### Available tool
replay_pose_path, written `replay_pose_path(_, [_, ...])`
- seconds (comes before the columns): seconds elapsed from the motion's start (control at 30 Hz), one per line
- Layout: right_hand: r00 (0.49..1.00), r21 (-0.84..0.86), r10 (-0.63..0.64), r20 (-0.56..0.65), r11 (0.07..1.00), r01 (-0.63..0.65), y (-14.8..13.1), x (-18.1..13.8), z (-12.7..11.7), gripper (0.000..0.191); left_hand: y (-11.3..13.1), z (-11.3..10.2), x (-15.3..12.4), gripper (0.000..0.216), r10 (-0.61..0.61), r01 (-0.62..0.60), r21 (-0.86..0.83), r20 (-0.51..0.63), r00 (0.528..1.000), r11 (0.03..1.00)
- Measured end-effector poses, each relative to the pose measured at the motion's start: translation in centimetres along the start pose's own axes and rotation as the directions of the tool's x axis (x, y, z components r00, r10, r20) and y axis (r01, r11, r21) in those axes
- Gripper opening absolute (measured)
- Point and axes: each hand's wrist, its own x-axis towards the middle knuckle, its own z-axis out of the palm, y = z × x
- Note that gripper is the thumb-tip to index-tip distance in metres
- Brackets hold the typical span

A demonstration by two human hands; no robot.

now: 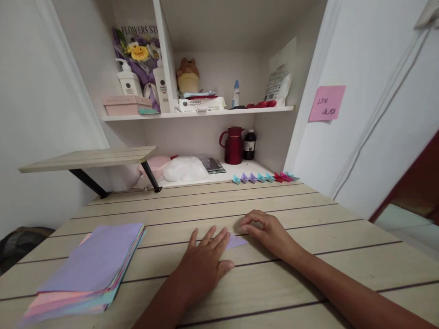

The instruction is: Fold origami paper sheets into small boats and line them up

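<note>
Stack of coloured paper sheets lies front-left on the wooden tabletop. Row of small folded paper pieces sits at the far edge. Behind it, a red jug is just beside a dark bottle. The upper shelf holds a pump bottle, pink box, teddy bear and tissue pack. Pink sticky note is on the right wall.

Things lying around the small sheet on the table
The left hand is resting on its left part and the right hand is sitting just to its right. The paper stack is lying well to its left, while the row of folded pieces and the jug are standing behind it.
</note>
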Motion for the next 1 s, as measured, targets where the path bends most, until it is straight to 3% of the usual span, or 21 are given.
replay_pose_path(0.1, [0.987, -0.116, -0.106, 0.119, 0.986, 0.120, -0.6, -0.3, 0.6, 0.009, 0.2, 0.0, 0.1, 0.056, -0.020, 0.021, -0.014, 0.007, 1.000, 1.000])
replay_pose_path(0.2, [0.974, -0.113, -0.116, 0.192, 0.984, 0.140, -0.3, -0.4, 0.6, 0.010, 0.4, 0.0, 0.0, 0.054, -0.035, 0.034, -0.029, -0.018, 0.999, 0.999])
replay_pose_path(0.37, [0.962, 0.115, -0.011, 0.272, 0.993, -0.021, 1.1, -0.2, -0.4, 0.007, 0.3, 0.1, -0.1, 0.055, -0.060, 0.060, -0.055, -0.004, 0.998, 0.997])
replay_pose_path(0.57, [0.952, 0.157, 0.064, 0.299, 0.981, -0.115, 0.1, 0.6, 0.0, 0.019, 0.0, 0.6, -0.1, 0.056, -0.062, 0.062, -0.078, 0.002, 0.998, 0.995])
replay_pose_path(0.63, [0.938, 0.104, 0.023, 0.345, 0.993, -0.062, -1.1, 0.8, 0.3, 0.019, -0.1, 1.1, 0.0, 0.056, -0.066, 0.060, -0.097, -0.059, 0.996, 0.993])
replay_pose_path(0.7, [0.917, -0.123, -0.022, 0.397, 0.989, 0.077, -2.5, 1.0, 0.5, 0.023, -0.3, 1.6, 0.1, 0.056, -0.067, 0.048, -0.129, -0.146, 0.987, 0.990])
replay_pose_path(0.8, [0.898, -0.386, -0.057, 0.436, 0.889, 0.244, -3.7, 1.4, 1.0, 0.027, -1.0, 2.0, 0.4, 0.053, -0.083, 0.033, -0.198, -0.248, 0.965, 0.980])
replay_pose_path(1.0, [0.873, -0.518, -0.241, 0.423, 0.726, 0.452, -3.2, 1.4, 3.0, 0.012, -2.9, 1.3, 1.4, 0.018, -0.204, 0.026, -0.449, -0.353, 0.913, 0.893])
